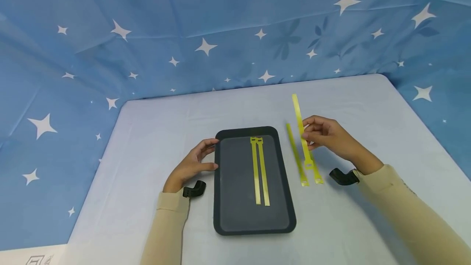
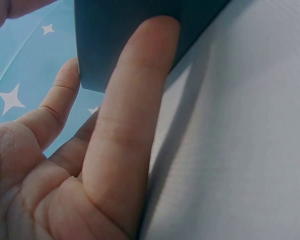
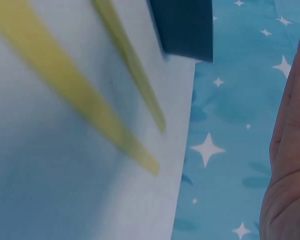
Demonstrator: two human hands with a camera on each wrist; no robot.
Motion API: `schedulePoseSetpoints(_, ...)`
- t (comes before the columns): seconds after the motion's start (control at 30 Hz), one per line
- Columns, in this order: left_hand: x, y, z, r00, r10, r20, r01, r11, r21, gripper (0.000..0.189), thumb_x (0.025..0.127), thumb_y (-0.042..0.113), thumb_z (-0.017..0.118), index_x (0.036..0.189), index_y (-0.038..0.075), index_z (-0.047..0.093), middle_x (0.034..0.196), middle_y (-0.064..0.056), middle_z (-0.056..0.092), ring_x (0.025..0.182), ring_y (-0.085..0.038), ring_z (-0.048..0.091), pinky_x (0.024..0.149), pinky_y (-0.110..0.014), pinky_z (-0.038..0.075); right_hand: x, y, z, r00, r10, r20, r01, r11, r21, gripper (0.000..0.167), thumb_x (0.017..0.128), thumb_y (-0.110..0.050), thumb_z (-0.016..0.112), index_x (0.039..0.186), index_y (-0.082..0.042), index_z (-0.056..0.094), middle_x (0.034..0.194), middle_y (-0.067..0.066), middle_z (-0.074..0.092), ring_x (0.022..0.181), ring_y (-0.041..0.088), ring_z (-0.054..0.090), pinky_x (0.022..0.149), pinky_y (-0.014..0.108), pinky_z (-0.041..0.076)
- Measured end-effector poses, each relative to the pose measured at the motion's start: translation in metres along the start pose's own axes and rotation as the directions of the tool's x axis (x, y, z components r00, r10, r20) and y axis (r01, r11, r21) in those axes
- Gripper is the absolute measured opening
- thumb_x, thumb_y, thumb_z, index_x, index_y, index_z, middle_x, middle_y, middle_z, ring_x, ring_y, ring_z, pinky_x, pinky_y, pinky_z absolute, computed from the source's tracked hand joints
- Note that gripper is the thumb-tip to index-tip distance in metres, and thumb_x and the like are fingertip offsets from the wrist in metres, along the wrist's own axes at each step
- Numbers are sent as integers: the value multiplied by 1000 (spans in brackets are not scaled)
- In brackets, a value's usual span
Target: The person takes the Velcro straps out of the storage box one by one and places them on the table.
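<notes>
My right hand (image 1: 324,134) pinches a yellow hook-and-loop cable tie (image 1: 299,113) near its middle, held above the table with its slotted head toward me. Beneath it, two more yellow ties (image 1: 294,154) lie on the table, one partly hidden by the held tie. A dark grey tray (image 1: 235,220) is left of them, with a pair of yellow ties (image 1: 256,175) side by side in it, heads at the far end. Against the tray's left side rests my left hand (image 1: 191,162); in the left wrist view, its extended thumb (image 2: 135,100) touches the outer wall.
A white cloth (image 1: 154,130) covers the table. Blue star-patterned fabric (image 1: 206,19) hangs behind it and along the sides. Each wrist wears a black camera mount (image 1: 195,189). A printed pale sheet (image 1: 37,257) shows at the lower left corner.
</notes>
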State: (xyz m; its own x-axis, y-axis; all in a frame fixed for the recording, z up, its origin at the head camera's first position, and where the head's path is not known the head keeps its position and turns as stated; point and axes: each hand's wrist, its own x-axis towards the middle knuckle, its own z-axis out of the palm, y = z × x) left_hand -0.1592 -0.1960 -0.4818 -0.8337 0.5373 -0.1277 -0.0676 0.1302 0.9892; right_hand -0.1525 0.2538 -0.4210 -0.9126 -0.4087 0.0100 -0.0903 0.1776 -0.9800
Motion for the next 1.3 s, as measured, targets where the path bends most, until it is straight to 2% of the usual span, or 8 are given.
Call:
schedulePoseSetpoints(0.23,-1,0,-1,1000,10,-1,-10,1000,0,83,91,4,81,162,0,39,169,-21,37,159,-41,30,127,-62,19,-8,6,-13,1000,13,-16,-14,998,-57,25,108,1,60,131,10,54,99,6,70,83,18,73,75,34,65)
schedulePoseSetpoints(0.5,-1,1,-2,1000,26,9,-26,1000,-8,83,91,6,81,161,-3,38,169,-25,35,159,-45,29,127,-64,18,-17,13,-25,997,76,-18,-77,992,-101,29,109,-1,61,133,13,54,98,7,70,83,17,73,75,35,65)
schedulePoseSetpoints(0.7,0,0,-1,1000,15,2,-15,1000,3,82,91,4,80,162,-2,39,169,-23,37,159,-42,30,127,-62,20,-20,17,-33,990,141,0,-141,985,-104,31,109,-1,61,134,15,52,97,8,70,83,18,73,75,35,65)
schedulePoseSetpoints(1.0,0,0,-1,1000,21,5,-21,1000,-3,83,91,9,82,161,-2,39,169,-24,36,159,-44,29,127,-64,19,-23,24,-41,965,261,10,-258,957,-131,37,108,-5,65,137,14,51,99,12,68,81,20,72,77,35,65)
schedulePoseSetpoints(1.3,0,1,-1,1000,25,6,-25,1000,-10,83,92,6,82,162,-3,37,168,-25,36,159,-44,30,128,-63,18,-21,33,-46,925,377,39,-368,919,-141,40,106,-3,67,137,15,49,102,15,68,81,19,75,77,33,65)
